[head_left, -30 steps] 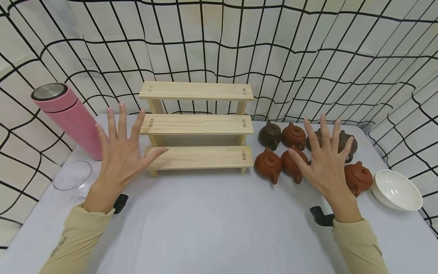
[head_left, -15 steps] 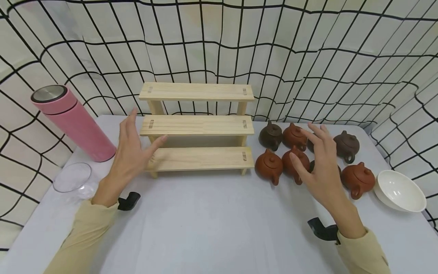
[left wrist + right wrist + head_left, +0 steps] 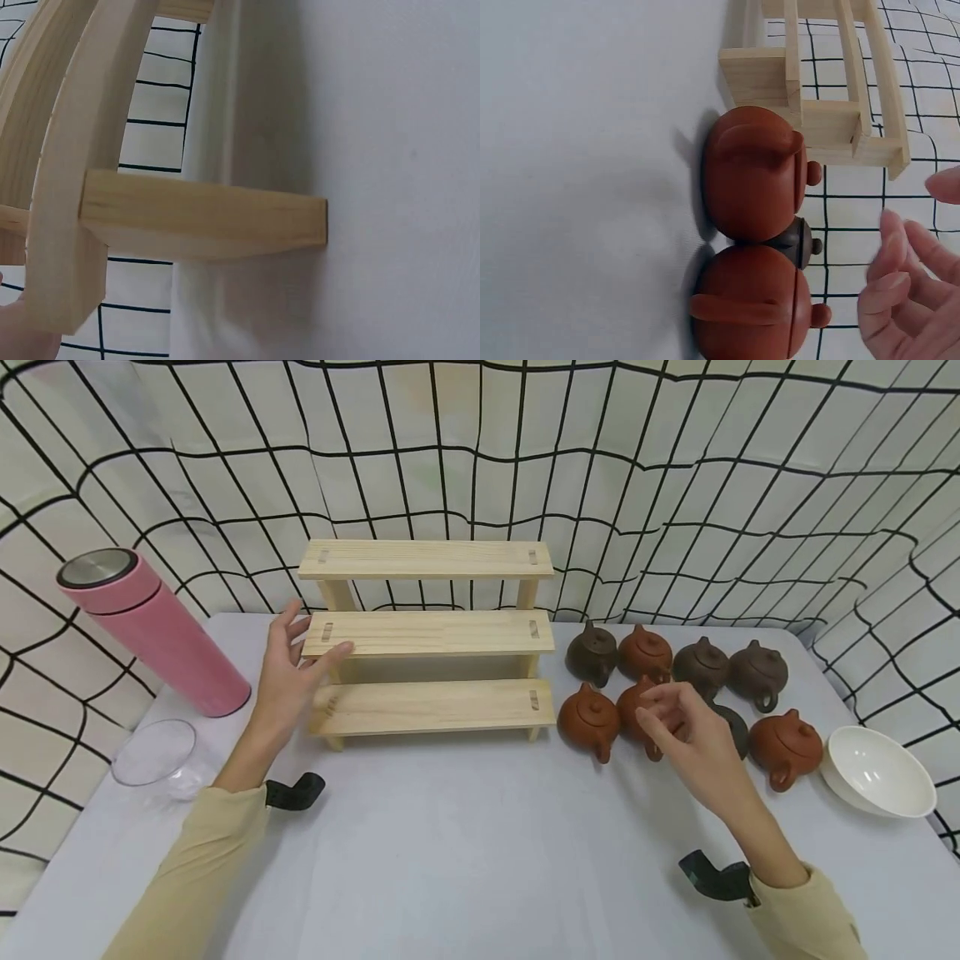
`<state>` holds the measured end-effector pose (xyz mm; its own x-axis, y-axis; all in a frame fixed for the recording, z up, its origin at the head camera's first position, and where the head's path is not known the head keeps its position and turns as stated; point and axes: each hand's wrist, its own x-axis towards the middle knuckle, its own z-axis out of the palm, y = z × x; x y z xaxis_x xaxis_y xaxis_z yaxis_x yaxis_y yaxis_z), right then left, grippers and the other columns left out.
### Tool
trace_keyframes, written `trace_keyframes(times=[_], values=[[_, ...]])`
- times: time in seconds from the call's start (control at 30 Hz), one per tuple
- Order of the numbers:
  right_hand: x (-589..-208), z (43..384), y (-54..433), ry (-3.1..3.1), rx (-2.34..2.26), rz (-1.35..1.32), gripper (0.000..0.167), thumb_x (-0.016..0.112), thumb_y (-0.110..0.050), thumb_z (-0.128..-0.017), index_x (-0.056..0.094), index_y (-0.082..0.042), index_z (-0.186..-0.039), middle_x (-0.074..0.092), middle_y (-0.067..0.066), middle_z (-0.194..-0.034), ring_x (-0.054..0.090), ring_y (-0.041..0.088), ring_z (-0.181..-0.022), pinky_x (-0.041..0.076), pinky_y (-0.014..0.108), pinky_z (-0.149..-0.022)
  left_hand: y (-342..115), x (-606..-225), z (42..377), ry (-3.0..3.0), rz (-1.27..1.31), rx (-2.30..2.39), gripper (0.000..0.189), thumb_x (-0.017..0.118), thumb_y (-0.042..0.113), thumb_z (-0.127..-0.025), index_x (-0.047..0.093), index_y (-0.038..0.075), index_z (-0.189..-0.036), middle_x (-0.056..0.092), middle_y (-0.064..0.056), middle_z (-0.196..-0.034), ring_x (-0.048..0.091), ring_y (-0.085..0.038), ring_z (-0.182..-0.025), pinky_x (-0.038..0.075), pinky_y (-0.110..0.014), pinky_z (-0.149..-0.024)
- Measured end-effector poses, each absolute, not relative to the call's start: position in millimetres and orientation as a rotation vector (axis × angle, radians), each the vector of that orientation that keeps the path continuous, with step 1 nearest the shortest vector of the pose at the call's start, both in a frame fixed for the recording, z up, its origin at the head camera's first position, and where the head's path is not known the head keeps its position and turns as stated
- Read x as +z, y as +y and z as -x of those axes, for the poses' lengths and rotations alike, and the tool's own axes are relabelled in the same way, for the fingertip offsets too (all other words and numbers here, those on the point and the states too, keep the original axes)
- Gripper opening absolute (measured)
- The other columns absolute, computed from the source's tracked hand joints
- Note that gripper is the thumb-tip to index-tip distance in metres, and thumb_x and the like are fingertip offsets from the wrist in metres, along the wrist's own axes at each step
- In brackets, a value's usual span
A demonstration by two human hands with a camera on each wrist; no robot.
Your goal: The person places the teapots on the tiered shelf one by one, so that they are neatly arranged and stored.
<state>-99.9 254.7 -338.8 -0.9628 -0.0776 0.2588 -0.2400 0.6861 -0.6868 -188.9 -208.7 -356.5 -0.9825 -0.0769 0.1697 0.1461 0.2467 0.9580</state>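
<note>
My left hand is positioned at the left end of the three-tier rack; its thumb lies forward across the middle board, its fingers are bent beside the board end, and I cannot tell whether they clamp it. The rack stands on the white cloth at the rear centre: straight, pale, fine-grained wooden planks with rectangular joint marks, carried on squared legs. My right hand is released, fingers loosely bent around air, above the teapots to the right of the rack. These are round-bellied, matte units, four red-brown and four dark; visible lids are domed, knobbed and seated, concealing the interiors. Right of them sits a glossy white bowl, its smooth curved inner wall exposed. At the left, a transparent round vessel shows the cloth through its wall. Behind it stands a cylindrical pink flask, capped with a brushed-metal disc, contents hidden.
</note>
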Motion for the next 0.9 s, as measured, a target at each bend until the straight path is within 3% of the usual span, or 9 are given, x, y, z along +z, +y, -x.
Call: trace_keyframes(times=[0.13, 0.3, 0.6, 0.77, 0.9], values=[[-343, 98, 257, -2.858, 1.23, -0.241, 0.022, 0.063, -0.021, -0.106, 0.06, -0.005, -0.121, 0.063, 0.011, -0.084, 0.056, 0.018, -0.067, 0.043, 0.03, -0.06, -210, -358, 190, -2.305, 0.084, -1.911, 0.09, 0.068, 0.023, -0.102, 0.007, 0.017, -0.169, 0.025, -0.02, -0.165, 0.042, -0.025, -0.14, 0.039, -0.018, -0.105], [-352, 95, 255, -2.982, 1.267, -0.201, 0.027, 0.063, -0.026, -0.106, 0.062, -0.004, -0.122, 0.064, 0.008, -0.079, 0.057, 0.02, -0.06, 0.042, 0.032, -0.058, -212, -362, 193, -2.243, 0.144, -2.06, 0.086, 0.063, 0.02, -0.104, 0.006, 0.017, -0.169, 0.026, -0.023, -0.162, 0.044, -0.014, -0.127, 0.036, -0.02, -0.102], [-365, 96, 247, -3.051, 1.46, -0.153, 0.03, 0.062, -0.024, -0.106, 0.06, 0.0, -0.124, 0.068, 0.008, -0.081, 0.058, 0.025, -0.056, 0.048, 0.032, -0.049, -213, -365, 195, -2.197, 0.291, -2.18, 0.078, 0.048, 0.015, -0.109, -0.003, 0.014, -0.168, 0.011, -0.02, -0.171, 0.018, -0.029, -0.155, 0.015, -0.032, -0.125], [-372, 98, 242, -3.026, 1.591, -0.163, 0.03, 0.062, -0.022, -0.106, 0.059, 0.004, -0.122, 0.069, 0.009, -0.081, 0.059, 0.023, -0.056, 0.048, 0.032, -0.048, -213, -365, 197, -2.157, 0.315, -2.235, 0.073, 0.04, 0.015, -0.111, -0.005, 0.014, -0.169, -0.005, -0.014, -0.174, 0.005, -0.023, -0.158, 0.007, -0.037, -0.127], [-376, 100, 239, -2.984, 1.7, -0.145, 0.028, 0.061, -0.019, -0.107, 0.059, 0.006, -0.119, 0.068, 0.011, -0.081, 0.059, 0.022, -0.056, 0.049, 0.031, -0.047, -214, -366, 197, -2.164, 0.305, -2.236, 0.07, 0.035, 0.014, -0.111, -0.004, 0.015, -0.169, -0.009, -0.01, -0.175, 0.003, -0.019, -0.157, 0.006, -0.038, -0.126]])
